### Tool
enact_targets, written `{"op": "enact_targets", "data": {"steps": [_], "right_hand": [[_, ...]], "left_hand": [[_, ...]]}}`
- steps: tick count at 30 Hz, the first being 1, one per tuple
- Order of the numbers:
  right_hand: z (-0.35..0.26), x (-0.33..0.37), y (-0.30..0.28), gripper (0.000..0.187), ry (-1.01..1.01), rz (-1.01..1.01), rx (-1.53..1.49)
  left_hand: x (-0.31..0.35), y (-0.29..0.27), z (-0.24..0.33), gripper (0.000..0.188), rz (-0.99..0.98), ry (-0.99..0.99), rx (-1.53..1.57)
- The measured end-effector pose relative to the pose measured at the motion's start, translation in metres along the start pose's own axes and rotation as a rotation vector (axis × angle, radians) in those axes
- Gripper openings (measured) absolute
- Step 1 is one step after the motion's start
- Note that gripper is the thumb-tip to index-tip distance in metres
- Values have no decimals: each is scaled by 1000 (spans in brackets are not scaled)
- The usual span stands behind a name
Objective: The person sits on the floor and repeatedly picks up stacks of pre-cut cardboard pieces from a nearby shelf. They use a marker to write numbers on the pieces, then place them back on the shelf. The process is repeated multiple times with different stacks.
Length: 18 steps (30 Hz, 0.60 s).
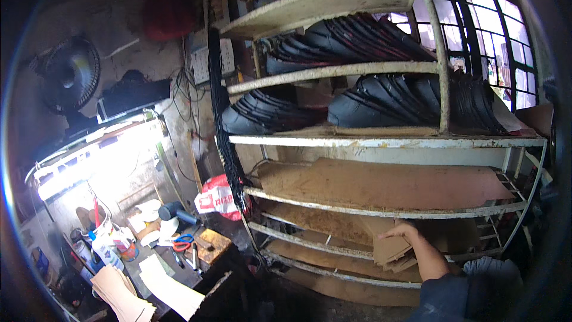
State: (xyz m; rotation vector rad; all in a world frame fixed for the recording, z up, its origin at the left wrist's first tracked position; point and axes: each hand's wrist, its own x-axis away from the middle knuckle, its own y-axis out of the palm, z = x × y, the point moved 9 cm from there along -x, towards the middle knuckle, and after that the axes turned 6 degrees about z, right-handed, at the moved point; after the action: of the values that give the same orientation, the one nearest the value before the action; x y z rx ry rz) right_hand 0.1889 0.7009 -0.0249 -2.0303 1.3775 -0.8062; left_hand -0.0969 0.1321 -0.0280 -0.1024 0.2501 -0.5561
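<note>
My right hand [400, 232] reaches in from the lower right to a shelf rack. It grips the edge of a stack of brown cardboard pieces [386, 249], thumb on top, with the fingers partly hidden. The stack sticks out past the front rail of a lower shelf [316, 248] and tilts slightly downward. Beneath and behind it are larger brown sheets [322, 224] lying on the shelves. My left hand is out of view.
Stacked black curved shoe-upper pieces [381, 98] fill the upper shelves. At left, a cluttered workbench [215, 249] carries scissors [182, 242], bottles [107, 253] and cut pale sheets [170, 289]. A bright lamp [95, 167] and a fan [68, 74] stand behind. Black cords [223, 101] hang by the rack.
</note>
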Motion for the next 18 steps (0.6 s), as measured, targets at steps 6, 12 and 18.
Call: {"op": "enact_targets", "data": {"steps": [6, 12, 18], "right_hand": [[-15, 22, 16, 157, -118, -26, -336], [-15, 49, 24, 156, -109, 54, -100], [-42, 83, 37, 151, -7, 75, -68]], "left_hand": [[-52, 137, 6, 40, -388, 50, 54], [-59, 269, -16, 72, -644, -456, 305], [-43, 346, 2, 80, -729, -802, 692]]}}
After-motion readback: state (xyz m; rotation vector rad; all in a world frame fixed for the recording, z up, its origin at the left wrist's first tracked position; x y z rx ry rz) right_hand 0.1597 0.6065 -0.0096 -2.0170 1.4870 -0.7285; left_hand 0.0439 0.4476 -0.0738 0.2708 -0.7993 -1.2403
